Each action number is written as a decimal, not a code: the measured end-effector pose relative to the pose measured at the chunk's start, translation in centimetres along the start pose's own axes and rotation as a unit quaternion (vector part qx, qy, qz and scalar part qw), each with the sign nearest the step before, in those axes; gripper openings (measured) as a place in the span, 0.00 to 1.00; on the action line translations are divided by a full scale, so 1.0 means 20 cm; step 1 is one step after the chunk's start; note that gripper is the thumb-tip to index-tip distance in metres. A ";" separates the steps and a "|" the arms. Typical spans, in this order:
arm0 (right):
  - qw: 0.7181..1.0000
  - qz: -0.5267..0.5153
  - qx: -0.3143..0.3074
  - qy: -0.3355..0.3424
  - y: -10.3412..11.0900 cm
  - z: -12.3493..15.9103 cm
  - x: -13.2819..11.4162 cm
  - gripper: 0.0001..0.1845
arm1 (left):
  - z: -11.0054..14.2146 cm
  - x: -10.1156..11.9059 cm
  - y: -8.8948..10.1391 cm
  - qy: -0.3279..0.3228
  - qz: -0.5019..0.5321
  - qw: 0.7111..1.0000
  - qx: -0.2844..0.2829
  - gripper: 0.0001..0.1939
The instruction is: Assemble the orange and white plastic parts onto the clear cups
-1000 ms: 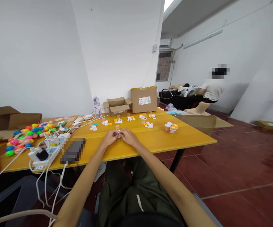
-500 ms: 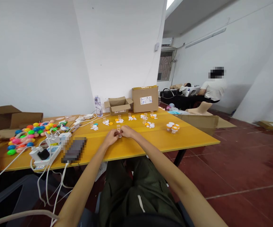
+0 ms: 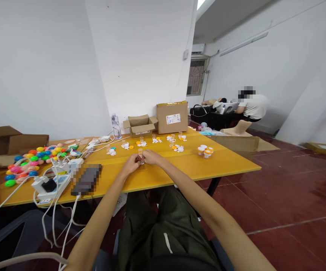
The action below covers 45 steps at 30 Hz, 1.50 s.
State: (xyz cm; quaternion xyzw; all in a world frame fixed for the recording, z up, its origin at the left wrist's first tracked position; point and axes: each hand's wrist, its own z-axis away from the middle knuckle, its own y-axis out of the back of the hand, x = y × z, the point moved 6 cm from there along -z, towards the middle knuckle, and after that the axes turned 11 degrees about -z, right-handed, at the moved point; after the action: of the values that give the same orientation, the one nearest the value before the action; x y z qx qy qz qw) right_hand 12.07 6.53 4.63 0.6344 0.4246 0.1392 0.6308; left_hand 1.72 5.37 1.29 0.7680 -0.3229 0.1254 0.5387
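Clear jar pinched between two hands

The jar [image 3: 140, 151] is at the near side of the table [image 3: 185, 167], low over the wood and roughly upright; whether its base touches the surface is hidden. It looks light and stiff, most likely thin clear plastic. Smooth walls like these would probably slip a little under dry fingertips, and a hard squeeze could flex or crack them. The side wall seems the best place to take hold, with thumb and finger opposed and the mouth left free.

The left hand [image 3: 131, 164] comes in from the left, its thumb and forefinger closed on the lower part of the jar. The right hand [image 3: 150, 157] bends down from the other side, fingers curled and tips closed against it, though they are partly covered, so how firmly they press cannot be told. The jar stands between the two sets of fingertips, its upper part showing above them. A clear rim shows lower down, too small to tell whether it belongs to the same piece.

Beyond the hands lie clusters of white parts [image 3: 111, 152], well apart from the fingers. Lidded jars [image 3: 207, 154] stand grouped to the right.
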 end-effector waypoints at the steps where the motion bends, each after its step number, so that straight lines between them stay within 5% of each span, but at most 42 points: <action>1: 1.000 -0.003 0.007 -0.003 0.00 0.00 0.01 0.08 | 0.00 0.00 0.00 0.003 0.001 1.000 0.001 0.07; 17: 0.985 -0.073 0.144 -0.059 -0.03 0.10 0.20 0.08 | 0.00 -0.04 -0.02 0.025 0.008 1.000 0.010 0.04; 29: 0.981 -0.116 0.152 0.014 -0.07 0.16 0.08 0.10 | 0.00 -0.03 -0.03 0.049 0.027 0.998 -0.013 0.03; 45: 0.982 -0.107 0.153 -0.011 -0.10 0.14 0.07 0.12 | 0.00 -0.04 -0.02 0.040 0.055 0.998 -0.017 0.05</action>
State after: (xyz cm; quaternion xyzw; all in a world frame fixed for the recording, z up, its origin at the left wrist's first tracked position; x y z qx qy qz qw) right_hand 14.19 5.24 1.90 0.6757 0.4992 -0.0021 0.5424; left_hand 1.33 5.69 0.48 0.7341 -0.3448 0.1795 0.5567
